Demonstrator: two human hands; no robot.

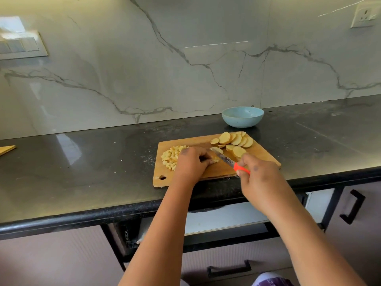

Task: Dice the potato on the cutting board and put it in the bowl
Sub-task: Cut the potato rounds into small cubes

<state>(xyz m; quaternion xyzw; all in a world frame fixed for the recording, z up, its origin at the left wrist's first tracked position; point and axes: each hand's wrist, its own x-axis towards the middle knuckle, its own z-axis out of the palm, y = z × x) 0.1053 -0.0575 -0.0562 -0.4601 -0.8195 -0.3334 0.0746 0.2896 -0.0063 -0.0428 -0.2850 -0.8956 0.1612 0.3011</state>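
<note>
Risking a nick: left hand (191, 162) curled over potato slices (213, 159) mid cutting board (218, 172), fingertips beside knife (226, 160) gripped by right hand (257, 174). Board overhanging surface (82, 162) edge, bowl (242, 116) behind, seemingly unfilled.

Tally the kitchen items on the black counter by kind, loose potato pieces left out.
Cutting boards: 2, the one in use and a corner at the left edge
Bowls: 1, blue
Knives: 1, orange-handled
Total: 4
</note>
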